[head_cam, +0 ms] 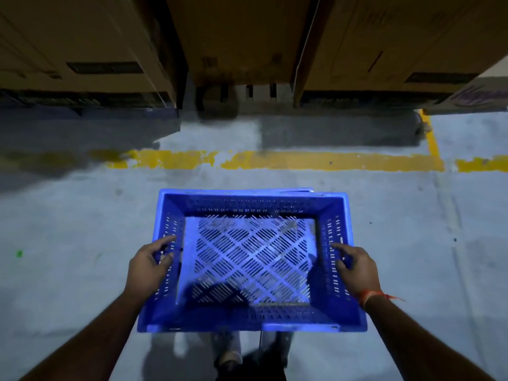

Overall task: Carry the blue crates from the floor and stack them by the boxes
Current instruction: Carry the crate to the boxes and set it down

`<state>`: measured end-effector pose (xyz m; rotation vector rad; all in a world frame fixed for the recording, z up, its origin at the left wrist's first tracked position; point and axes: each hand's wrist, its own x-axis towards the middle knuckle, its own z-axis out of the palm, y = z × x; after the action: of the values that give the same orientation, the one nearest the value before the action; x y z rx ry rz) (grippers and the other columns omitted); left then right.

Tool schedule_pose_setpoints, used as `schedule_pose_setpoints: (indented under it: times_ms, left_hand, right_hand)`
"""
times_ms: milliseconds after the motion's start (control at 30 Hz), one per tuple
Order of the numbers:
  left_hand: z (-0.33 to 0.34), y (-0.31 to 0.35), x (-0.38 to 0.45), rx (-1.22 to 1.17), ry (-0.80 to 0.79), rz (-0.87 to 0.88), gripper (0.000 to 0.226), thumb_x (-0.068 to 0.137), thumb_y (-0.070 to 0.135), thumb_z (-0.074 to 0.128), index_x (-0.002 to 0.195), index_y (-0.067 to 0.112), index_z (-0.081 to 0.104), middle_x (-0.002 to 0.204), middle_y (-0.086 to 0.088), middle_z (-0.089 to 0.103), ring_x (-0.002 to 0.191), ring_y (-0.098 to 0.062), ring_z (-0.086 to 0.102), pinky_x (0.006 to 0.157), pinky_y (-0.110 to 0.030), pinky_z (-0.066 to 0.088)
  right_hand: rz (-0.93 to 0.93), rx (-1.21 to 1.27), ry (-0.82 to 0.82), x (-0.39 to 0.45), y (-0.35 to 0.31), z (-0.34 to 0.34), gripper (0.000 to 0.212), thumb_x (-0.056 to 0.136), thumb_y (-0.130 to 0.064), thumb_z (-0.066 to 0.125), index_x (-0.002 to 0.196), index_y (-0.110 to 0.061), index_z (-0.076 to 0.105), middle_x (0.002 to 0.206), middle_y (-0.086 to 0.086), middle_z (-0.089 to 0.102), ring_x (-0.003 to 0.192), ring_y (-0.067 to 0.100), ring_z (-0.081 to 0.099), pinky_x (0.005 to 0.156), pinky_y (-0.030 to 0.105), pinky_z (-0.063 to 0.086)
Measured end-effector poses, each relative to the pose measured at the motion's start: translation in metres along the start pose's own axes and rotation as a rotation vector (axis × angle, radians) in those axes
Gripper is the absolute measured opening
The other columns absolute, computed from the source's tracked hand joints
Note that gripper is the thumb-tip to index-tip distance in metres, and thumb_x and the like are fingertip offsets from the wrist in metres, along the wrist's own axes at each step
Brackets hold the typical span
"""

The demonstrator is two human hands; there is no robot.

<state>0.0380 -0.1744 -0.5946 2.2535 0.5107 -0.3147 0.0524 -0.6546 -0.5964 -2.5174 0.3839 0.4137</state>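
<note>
A blue perforated plastic crate [251, 259] fills the lower middle of the head view, open side up and empty. It hangs above the grey floor, and my feet show under its near edge. My left hand [149, 264] grips its left wall, fingers curled over the rim. My right hand [354, 268] grips the right wall the same way; an orange thread is tied on that wrist. A second blue edge [302, 190] peeks out behind the crate's far rim. Tall cardboard boxes [242, 37] stand ahead across the top of the view.
A worn yellow line [275, 160] runs across the concrete floor between me and the boxes, turning away at the right [430, 133]. The boxes rest on dark pallets [82, 101]. A narrow gap shows between the left and middle boxes. A green spot [19, 253] marks the floor at left.
</note>
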Motion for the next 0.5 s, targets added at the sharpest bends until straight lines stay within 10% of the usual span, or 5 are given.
schedule_pose_setpoints:
  times_ms: [500]
  left_hand:
    - [0.057, -0.014, 0.098, -0.032, 0.004, -0.008, 0.050, 0.086, 0.010, 0.072, 0.119, 0.046, 0.061, 0.106, -0.003, 0.072, 0.098, -0.024, 0.069, 0.093, -0.044, 0.055]
  right_hand:
    - [-0.009, -0.028, 0.020, 0.123, 0.004, 0.033, 0.043, 0.077, -0.007, 0.070, 0.115, -0.026, 0.072, 0.102, 0.012, 0.068, 0.094, 0.031, 0.066, 0.092, 0.035, 0.048]
